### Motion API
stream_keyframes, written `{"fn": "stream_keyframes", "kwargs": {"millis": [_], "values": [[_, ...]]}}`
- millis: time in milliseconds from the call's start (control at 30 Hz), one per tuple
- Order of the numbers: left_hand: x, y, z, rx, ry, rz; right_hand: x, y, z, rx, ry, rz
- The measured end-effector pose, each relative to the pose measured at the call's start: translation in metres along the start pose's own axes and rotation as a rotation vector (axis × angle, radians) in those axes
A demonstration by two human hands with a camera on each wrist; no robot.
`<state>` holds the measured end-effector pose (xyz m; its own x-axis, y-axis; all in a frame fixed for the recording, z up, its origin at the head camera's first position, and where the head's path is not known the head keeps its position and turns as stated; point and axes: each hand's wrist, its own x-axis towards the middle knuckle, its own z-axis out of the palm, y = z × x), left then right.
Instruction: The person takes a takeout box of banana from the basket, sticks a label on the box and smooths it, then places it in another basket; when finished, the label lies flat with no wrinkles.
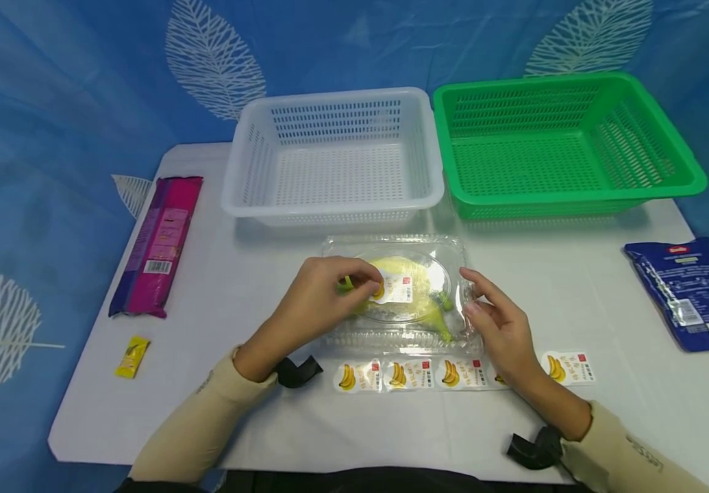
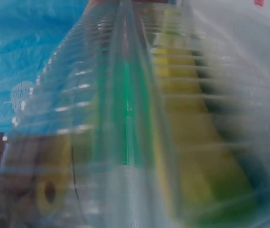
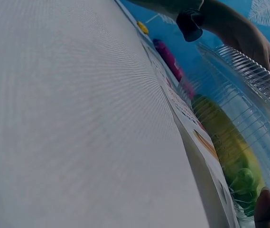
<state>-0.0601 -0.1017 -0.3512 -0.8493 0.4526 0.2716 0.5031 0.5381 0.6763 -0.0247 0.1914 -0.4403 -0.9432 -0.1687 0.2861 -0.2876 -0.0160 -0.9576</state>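
A clear plastic clamshell box (image 1: 329,329) with yellow-green bananas (image 1: 437,318) inside lies in the middle of the table. Over its lid my left hand (image 1: 329,294) pinches the left end of a banana label (image 1: 400,289) between thumb and forefinger. That label overlaps the lid in the head view. My right hand (image 1: 505,329) holds the box's right edge with thumb and fingertips. In the right wrist view the box (image 3: 248,118) shows from its side, with fingertips (image 3: 265,204) against its corner. The left wrist view shows the box's ridged wall (image 2: 125,95) close up, blurred.
A strip of banana labels (image 1: 406,375) lies in front of the box, partly under the right wrist. Behind stand a white basket (image 1: 332,211) and a green basket (image 1: 576,202). A pink packet (image 1: 159,246) and small yellow packet (image 1: 133,357) lie left, a blue pouch (image 1: 690,294) right.
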Motion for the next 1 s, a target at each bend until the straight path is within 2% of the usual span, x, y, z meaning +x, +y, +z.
{"fn": "stream_keyframes", "kwargs": {"millis": [200, 367, 500, 767, 1000], "values": [[0.000, 0.000, 0.001, 0.114, 0.036, 0.061, 0.004, -0.001, 0.001, 0.025, 0.006, -0.033], [0.001, 0.005, 0.004, 0.202, 0.054, 0.065, 0.004, -0.001, 0.001, 0.034, 0.012, -0.033], [0.001, 0.008, 0.008, 0.235, 0.075, 0.076, 0.004, -0.002, 0.002, 0.036, 0.010, -0.026], [-0.001, 0.010, 0.014, 0.305, 0.115, 0.115, 0.004, -0.002, 0.002, 0.039, 0.009, -0.031], [-0.003, 0.010, 0.018, 0.417, 0.151, 0.121, 0.004, -0.003, 0.002, 0.026, -0.001, -0.026]]}}
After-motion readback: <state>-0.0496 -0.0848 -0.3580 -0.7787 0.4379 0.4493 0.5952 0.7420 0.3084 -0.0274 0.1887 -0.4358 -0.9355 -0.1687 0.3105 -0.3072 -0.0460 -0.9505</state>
